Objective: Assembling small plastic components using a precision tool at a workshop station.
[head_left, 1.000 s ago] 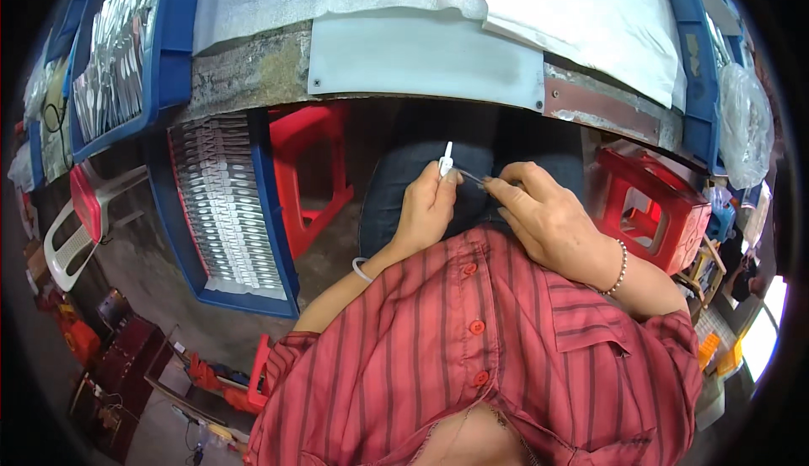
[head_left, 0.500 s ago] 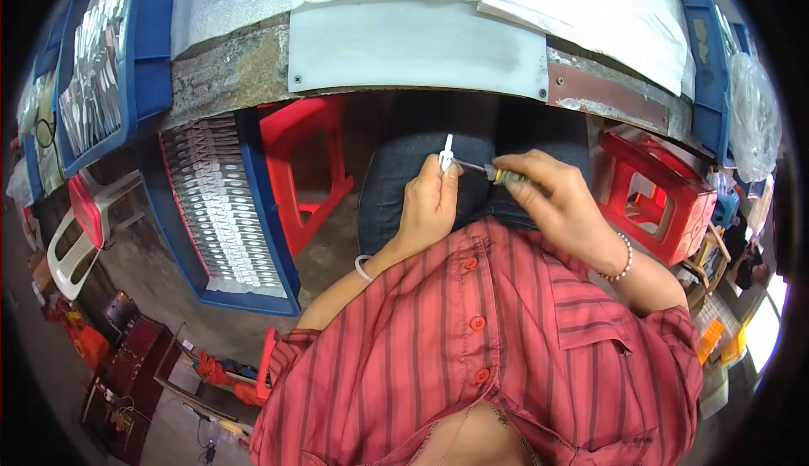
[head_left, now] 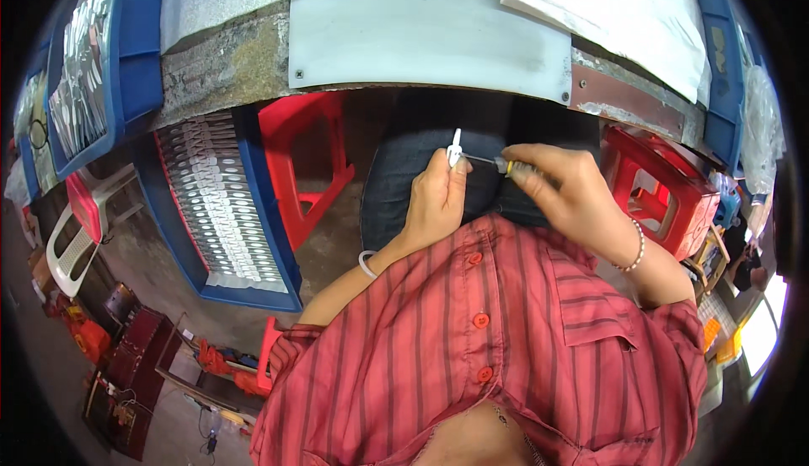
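Above my lap, my left hand (head_left: 436,198) pinches a small white pointed piece (head_left: 456,147) between thumb and fingers, its narrow tip sticking up. My right hand (head_left: 560,184) is closed round the yellowish handle of a screwdriver (head_left: 482,159). The thin metal shaft points left and its end meets the side of the white piece. Most of the handle is hidden by my right fingers. What exact kind of part the white piece is cannot be made out.
In front runs a worktable edge with a pale plate (head_left: 430,40) screwed on. A blue crate (head_left: 253,297) with rows of white-and-silver pieces stands at left, beside a red stool (head_left: 282,171). Another red stool (head_left: 687,213) is at right. Blue trays (head_left: 139,53) sit on the table's left.
Both hands, with the white piece and screwdriver, have shifted slightly right in the picture. The right fingers have turned a little on the handle, covering more of it.
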A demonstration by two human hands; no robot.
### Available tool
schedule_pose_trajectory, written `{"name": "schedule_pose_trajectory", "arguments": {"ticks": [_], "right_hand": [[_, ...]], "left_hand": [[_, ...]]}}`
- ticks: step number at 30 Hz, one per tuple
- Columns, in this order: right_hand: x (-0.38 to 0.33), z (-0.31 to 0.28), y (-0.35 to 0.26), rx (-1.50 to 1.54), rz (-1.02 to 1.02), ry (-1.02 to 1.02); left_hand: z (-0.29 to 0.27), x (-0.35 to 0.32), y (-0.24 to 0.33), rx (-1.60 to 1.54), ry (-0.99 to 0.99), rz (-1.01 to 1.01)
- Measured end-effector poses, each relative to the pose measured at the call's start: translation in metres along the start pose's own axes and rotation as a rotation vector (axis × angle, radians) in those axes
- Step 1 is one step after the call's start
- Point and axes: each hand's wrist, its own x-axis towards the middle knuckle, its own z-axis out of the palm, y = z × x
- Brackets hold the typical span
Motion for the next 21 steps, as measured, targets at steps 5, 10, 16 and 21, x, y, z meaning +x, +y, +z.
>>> {"name": "schedule_pose_trajectory", "arguments": {"ticks": [5,10,16,21], "right_hand": [[-0.009,0.011,-0.006,-1.029,-0.586,-0.062],[0.013,-0.001,-0.003,-0.044,0.037,0.021],[0.003,0.008,-0.015,-0.784,-0.446,-0.049],[0.012,0.016,0.023,0.177,0.044,0.054]], "left_hand": [[-0.003,0.001,0.007,0.043,-0.04,-0.061],[0.001,0.004,-0.003,0.214,-0.011,0.116],[0.001,0.004,-0.004,0.124,0.057,0.196],[0.003,0.006,-0.006,0.253,0.05,0.19]]}}
